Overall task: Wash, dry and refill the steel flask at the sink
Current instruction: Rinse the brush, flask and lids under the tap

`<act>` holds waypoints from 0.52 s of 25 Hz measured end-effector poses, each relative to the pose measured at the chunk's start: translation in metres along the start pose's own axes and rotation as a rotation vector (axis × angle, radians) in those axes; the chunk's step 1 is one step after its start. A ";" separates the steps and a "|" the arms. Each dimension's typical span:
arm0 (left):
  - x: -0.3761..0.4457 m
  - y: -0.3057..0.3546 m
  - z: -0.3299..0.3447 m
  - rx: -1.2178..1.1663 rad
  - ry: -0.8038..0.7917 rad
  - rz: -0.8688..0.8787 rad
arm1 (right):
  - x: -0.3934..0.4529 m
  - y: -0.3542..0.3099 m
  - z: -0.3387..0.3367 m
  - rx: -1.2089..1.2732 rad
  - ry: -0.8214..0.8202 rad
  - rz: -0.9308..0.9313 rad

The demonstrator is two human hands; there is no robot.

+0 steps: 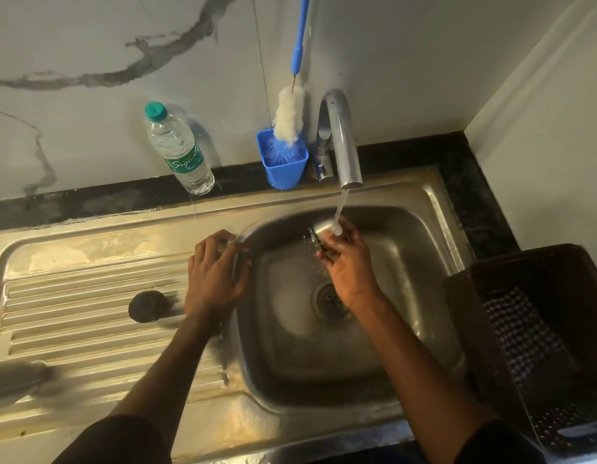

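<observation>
While water runs from the curved chrome tap (340, 139), the right hand (349, 262) holds a small steel piece with a dark part (322, 231) under the stream, its fingers curled round it; it looks like the flask's cup or lid, though blur makes that uncertain. The steel flask body (12, 380) seems to be the blurred silvery cylinder lying on its side at the near left edge of the ribbed drainboard, well apart from both hands.

As a judgement, wet polished steel will be slippery and stiff, light when empty and much heavier once filled. The body is best taken round its middle with a full wrap of the fingers, not by the narrow neck. It should not break, but a drop into the stainless steel sink (421, 229) would dent or clang.

The left hand (213, 272) rests on the basin's left rim with its fingers bent over the edge; whether it grips anything there cannot be told. A round black cap (148, 307) sits on the drainboard just left of that hand.

Behind the sink stand 1 clear plastic water bottle with a green cap (180, 152) and a blue cup holding a long-handled bottle brush (283, 159). A dark brown perforated basket (491, 316) on the right holds a checked cloth (521, 329), probably for drying.
</observation>
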State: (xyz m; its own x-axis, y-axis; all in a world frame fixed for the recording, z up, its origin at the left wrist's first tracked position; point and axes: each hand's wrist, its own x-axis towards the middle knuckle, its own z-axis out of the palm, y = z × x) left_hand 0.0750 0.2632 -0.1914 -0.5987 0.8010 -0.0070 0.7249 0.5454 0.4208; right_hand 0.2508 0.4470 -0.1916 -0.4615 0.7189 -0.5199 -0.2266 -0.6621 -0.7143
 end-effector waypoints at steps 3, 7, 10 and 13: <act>-0.001 0.001 0.000 -0.004 0.001 0.003 | -0.011 0.002 0.012 0.136 0.024 0.290; 0.000 0.002 -0.001 -0.007 0.002 -0.006 | -0.018 0.008 -0.004 0.314 0.078 0.420; -0.001 0.002 -0.002 -0.013 -0.004 -0.008 | -0.006 0.012 -0.003 0.599 0.105 0.502; -0.002 0.004 -0.002 -0.019 0.001 -0.006 | -0.013 0.019 -0.002 0.440 0.083 0.566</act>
State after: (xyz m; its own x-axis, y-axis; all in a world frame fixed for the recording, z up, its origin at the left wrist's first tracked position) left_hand 0.0780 0.2634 -0.1880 -0.6032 0.7975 -0.0090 0.7145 0.5454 0.4382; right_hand 0.2543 0.4255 -0.1991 -0.5474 0.2421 -0.8011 -0.3043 -0.9493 -0.0789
